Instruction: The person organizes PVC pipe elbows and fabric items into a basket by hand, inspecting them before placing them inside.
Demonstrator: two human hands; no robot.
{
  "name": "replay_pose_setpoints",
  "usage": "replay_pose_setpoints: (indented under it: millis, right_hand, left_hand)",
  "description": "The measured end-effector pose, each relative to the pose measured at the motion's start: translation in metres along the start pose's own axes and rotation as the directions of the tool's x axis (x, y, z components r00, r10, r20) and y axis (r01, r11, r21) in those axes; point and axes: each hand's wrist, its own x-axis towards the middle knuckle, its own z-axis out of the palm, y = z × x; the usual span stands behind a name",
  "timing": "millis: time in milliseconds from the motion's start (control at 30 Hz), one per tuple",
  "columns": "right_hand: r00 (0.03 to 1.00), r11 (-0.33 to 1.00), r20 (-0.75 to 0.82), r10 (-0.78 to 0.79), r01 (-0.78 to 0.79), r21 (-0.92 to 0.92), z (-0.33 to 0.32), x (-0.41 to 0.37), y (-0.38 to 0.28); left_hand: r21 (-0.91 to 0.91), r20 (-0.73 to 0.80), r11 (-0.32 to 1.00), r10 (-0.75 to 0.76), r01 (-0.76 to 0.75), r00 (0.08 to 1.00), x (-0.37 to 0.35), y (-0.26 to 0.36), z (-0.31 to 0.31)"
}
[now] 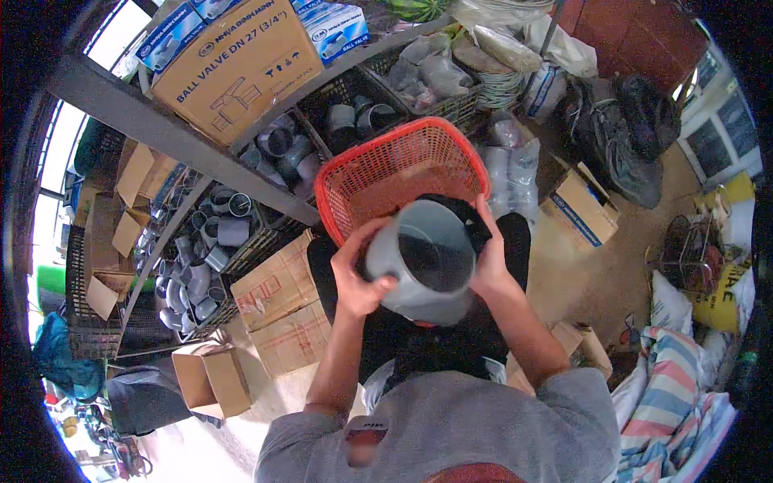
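A large grey plastic pipe fitting is held over my lap, tilted so its round open end faces up and to the right. My left hand grips its left side, thumb across the outer wall and fingers bent around it. On the opposite side, my right hand presses against the fitting near its rim, fingers pointing up and partly hidden. Just beyond the fitting stands a red plastic basket, its mesh wall facing me.
Crates of grey fittings line the left. A ball valve carton sits on the metal shelf above. Flattened cardboard and an open box lie at left; another carton is on the floor at right, near striped cloth.
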Motion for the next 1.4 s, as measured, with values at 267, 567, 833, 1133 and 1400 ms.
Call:
replay_pose_setpoints:
  millis: [267, 567, 833, 1133, 1400]
  right_hand:
    - [0.922, 0.329, 0.346, -0.172, 0.384, -0.863, 0.009, -0.023, -0.005]
    - [0.793, -0.62, 0.531, -0.299, 0.262, -0.74, 0.025, -0.046, 0.047]
    - [0.755, -0.608, 0.61, -0.242, 0.372, -0.701, 0.015, -0.012, 0.029]
    - [0.772, 0.132, 0.563, 0.294, 0.551, -0.824, 0.01, 0.062, -0.003]
    - [0.548, 0.256, 0.235, 0.803, 0.038, -0.966, -0.082, 0.117, 0.049]
  left_hand:
    - [-0.294, -0.135, 0.931, -0.264, 0.215, 0.955, 0.005, -0.06, -0.008]
    - [-0.257, -0.392, 0.914, -0.396, 0.315, 0.83, 0.025, -0.059, 0.007]
    - [-0.018, -0.491, 0.991, -0.123, 0.131, 0.863, 0.032, -0.049, -0.005]
    - [-0.056, -0.361, 0.994, -0.108, 0.094, 0.926, 0.02, -0.027, -0.034]
    - [-0.234, -0.108, 0.955, -0.21, 0.18, 0.972, 0.008, -0.016, -0.048]
